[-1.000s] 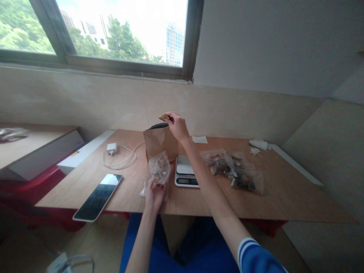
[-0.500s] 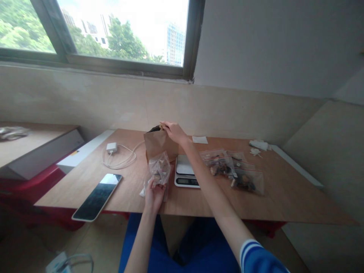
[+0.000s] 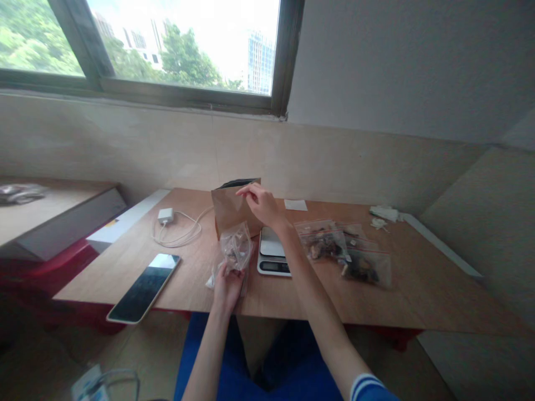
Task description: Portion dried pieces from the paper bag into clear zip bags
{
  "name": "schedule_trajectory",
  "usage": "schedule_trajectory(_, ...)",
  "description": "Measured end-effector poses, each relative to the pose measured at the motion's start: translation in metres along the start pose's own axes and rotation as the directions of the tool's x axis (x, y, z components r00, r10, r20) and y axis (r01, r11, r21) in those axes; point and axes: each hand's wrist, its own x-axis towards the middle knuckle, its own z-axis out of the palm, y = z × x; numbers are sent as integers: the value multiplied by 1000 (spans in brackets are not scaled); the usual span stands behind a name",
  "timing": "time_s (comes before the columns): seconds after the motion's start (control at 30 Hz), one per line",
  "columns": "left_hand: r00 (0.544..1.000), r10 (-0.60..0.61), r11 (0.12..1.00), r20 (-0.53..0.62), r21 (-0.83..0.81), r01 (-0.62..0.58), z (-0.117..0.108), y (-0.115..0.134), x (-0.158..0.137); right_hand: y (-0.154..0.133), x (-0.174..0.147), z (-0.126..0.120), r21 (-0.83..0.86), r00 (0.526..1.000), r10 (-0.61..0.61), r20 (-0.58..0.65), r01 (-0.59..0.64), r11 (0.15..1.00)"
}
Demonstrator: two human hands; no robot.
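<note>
My left hand (image 3: 228,283), palm up with bent fingers, holds a clear plastic zip bag (image 3: 236,245); small pieces inside are hard to make out. More clear plastic lies beneath it on the table. My right hand (image 3: 261,203) is in front of the upper right part of a brown paper bag (image 3: 228,209). Its index finger points left, the others are loosely curled, and nothing shows between them. The paper bag stands upright with its mouth open and its contents hidden. Right of it sits a white digital scale (image 3: 271,250), partly covered by my right forearm.
Several filled zip bags (image 3: 363,267) lie right of the scale. A phone (image 3: 144,289) overhangs the front left edge, with a white charger (image 3: 165,215) and cable behind. A paper slip (image 3: 295,205) and crumpled white material (image 3: 384,213) lie toward the back.
My right hand has come down slightly from the paper bag's mouth. A tan piece at its fingertips is no longer visible. My left hand stays with the zip bag.
</note>
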Motion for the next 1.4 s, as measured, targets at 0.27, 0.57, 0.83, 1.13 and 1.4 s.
schedule_trajectory(0.27,999,46,999,-6,10,-46,-1,-3,3,2,-66,27,71,949,233,214,-253,965)
schedule_trajectory(0.57,998,49,999,32,15,-50,0,-3,2,3,-98,56,117,873,257,415,-331,936)
schedule_trajectory(0.83,996,89,995,29,44,-90,-7,-6,9,6,-102,49,140,839,185,511,-294,946)
schedule_trajectory(1.13,993,101,993,63,55,-104,-13,-8,11,8,-104,58,136,871,185,455,-274,952)
schedule_trajectory(1.4,996,75,997,42,-1,-75,-3,-3,3,4,-105,58,164,886,274,374,-354,921)
